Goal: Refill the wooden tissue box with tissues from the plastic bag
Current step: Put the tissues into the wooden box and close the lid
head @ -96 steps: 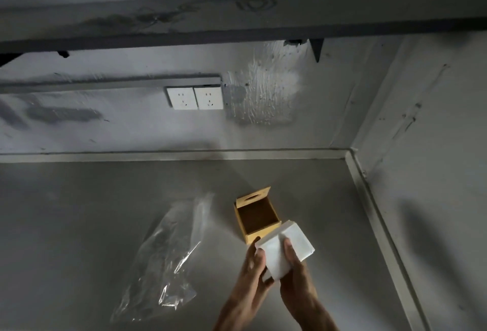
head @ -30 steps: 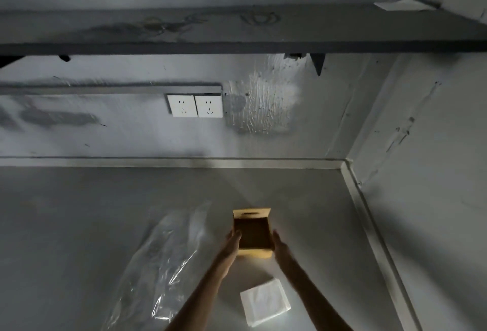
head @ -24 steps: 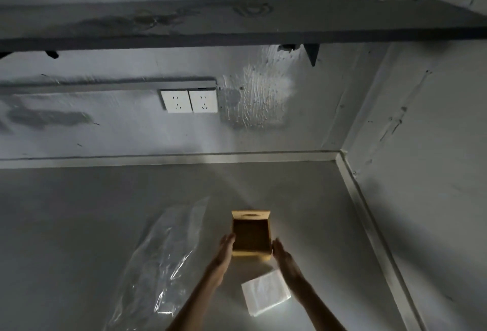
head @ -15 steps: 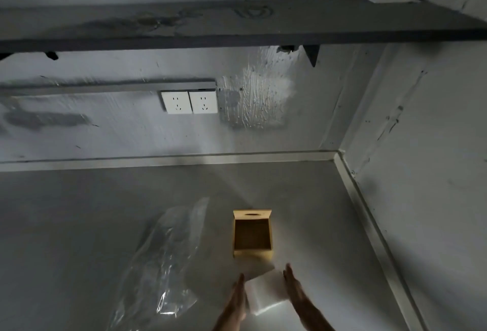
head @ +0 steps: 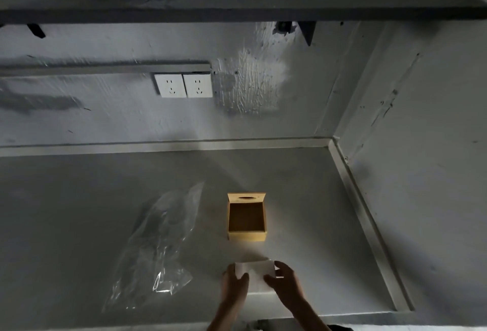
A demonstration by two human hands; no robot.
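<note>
The wooden tissue box [head: 246, 234] stands on the grey counter with its slotted lid [head: 246, 197] tipped back and its inside bare. A white stack of tissues [head: 255, 270] is near the counter's front edge, in front of the box. My left hand [head: 234, 287] grips its left side and my right hand [head: 286, 282] grips its right side. The clear plastic bag [head: 160, 246] lies flat and crumpled to the left of the box.
The grey counter [head: 79, 212] meets a back wall with two white sockets [head: 183, 85] and a side wall on the right. A dark shelf [head: 237, 1] overhangs above. A metal rim [head: 369, 225] runs along the counter's right edge.
Both hands let go of the wooden box and drew back to the tissue stack lying in front of it. They now hold the stack from both sides.
</note>
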